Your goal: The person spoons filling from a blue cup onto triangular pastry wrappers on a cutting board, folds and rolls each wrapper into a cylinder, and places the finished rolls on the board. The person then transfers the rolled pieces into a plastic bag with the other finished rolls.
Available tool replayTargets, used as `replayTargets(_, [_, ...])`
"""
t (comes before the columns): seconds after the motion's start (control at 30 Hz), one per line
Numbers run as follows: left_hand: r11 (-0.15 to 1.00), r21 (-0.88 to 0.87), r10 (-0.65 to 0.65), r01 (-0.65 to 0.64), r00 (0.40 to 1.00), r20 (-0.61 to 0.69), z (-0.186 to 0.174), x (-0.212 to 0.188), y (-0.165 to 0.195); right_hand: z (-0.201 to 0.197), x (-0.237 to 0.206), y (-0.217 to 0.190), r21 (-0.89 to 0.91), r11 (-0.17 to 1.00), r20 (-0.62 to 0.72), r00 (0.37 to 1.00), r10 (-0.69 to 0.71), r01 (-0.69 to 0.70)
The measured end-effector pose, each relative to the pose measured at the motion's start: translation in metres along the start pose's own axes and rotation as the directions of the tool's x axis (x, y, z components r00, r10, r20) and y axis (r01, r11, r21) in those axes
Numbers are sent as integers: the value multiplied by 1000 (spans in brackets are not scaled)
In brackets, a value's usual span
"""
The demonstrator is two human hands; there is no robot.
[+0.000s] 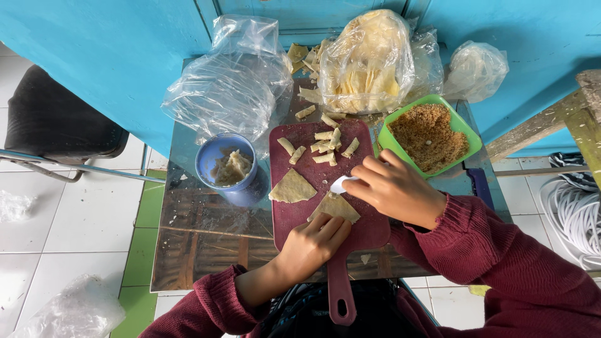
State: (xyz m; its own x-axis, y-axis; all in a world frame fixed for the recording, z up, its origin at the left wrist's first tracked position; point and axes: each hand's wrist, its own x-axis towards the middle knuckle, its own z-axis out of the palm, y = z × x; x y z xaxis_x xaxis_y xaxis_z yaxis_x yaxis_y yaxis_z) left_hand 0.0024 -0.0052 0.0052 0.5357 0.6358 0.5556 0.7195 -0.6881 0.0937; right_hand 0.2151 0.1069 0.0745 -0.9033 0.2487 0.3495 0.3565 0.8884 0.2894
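A dark red cutting board [300, 209] with a handle lies on a small table. My left hand [313, 243] presses its fingers on a triangular dough wrapper [338, 208] at the board's near part. My right hand [391, 188] is closed on a white spoon [342, 184] whose tip is over that wrapper. A second triangular wrapper [292, 188] lies to the left on the board. Several small rolled pieces [325, 147] sit at the board's far end.
A green bowl [466, 134] of brown crumbly filling stands at right, a blue cup [210, 159] with pale paste at left. Clear plastic bags [231, 87] and a bag of wrappers [366, 62] lie at the back against a blue wall. A dark chair [56, 122] stands at left.
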Motion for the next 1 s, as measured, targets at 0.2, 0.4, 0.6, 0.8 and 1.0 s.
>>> replayTargets(0.2, [1000,13,1,-2,1000,17,2,0,0,12,-5,-12,32,998,4,998,-58,57])
replayTargets(0.4, [1000,4,2,-2,1000,1,-1,1,0,22,-17,-9,-82,996,-46,998,-31,28])
replayTargets(0.6, [1000,-16,-18,18,1000,20,-4,3,0,29,-22,-6,198,949,-119,955,273,-247])
replayTargets(0.8, [999,-39,-23,24,1000,17,-3,3,0,31,-18,-14,459,701,27,798,602,-545])
replayTargets(1.0, [997,-74,-3,4,1000,20,-2,4,-2,26,-4,-24,3,878,-64,876,478,-479])
